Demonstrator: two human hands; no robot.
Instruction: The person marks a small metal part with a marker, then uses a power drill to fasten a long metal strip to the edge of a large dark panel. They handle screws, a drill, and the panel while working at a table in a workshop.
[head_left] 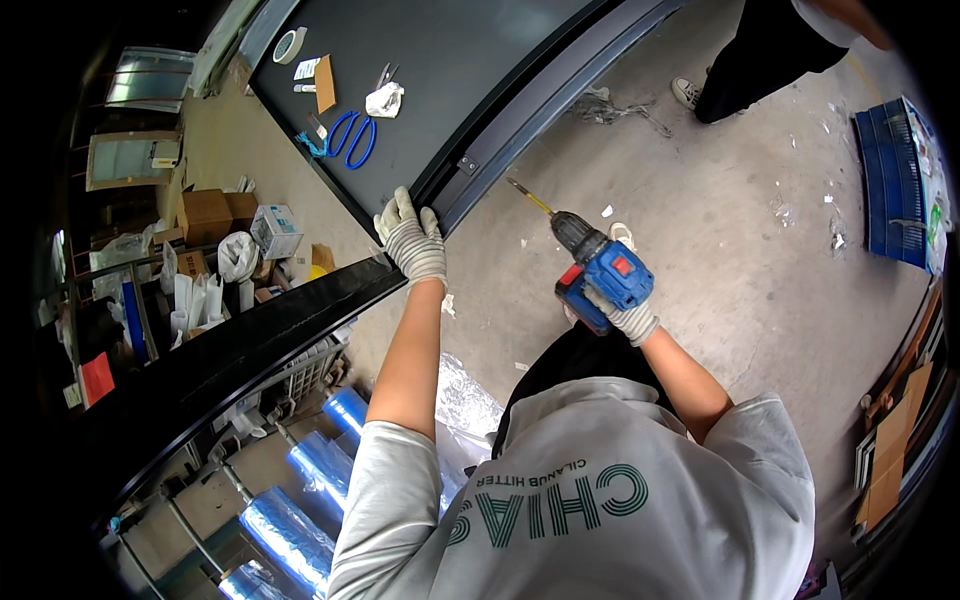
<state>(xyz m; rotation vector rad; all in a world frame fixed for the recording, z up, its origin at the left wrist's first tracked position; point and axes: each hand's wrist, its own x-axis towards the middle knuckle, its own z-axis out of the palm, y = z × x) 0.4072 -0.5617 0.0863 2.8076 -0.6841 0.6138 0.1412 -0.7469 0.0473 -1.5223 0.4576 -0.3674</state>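
Gloved in white and grey stripes, my right hand [630,318] grips a blue and black cordless drill [608,268]. A long yellow-shanked bit [532,196] sticks out of its chuck, up and to the left, apart from the dark frame. My left hand [408,238], in a matching glove, rests with its fingers extended on the near corner of a large dark panel [440,80]. The panel has a raised black and grey frame edge [500,150]. On that edge, close to the corner, sits a small metal plate with screws [467,164].
Blue-handled scissors [352,140], a tape roll [289,45], cardboard [325,84] and a crumpled white wad [385,100] lie on the panel. Another person [765,60] stands far right. A blue crate [893,185] is at right; film rolls [290,530] lie lower left. Boxes [205,218] crowd the left.
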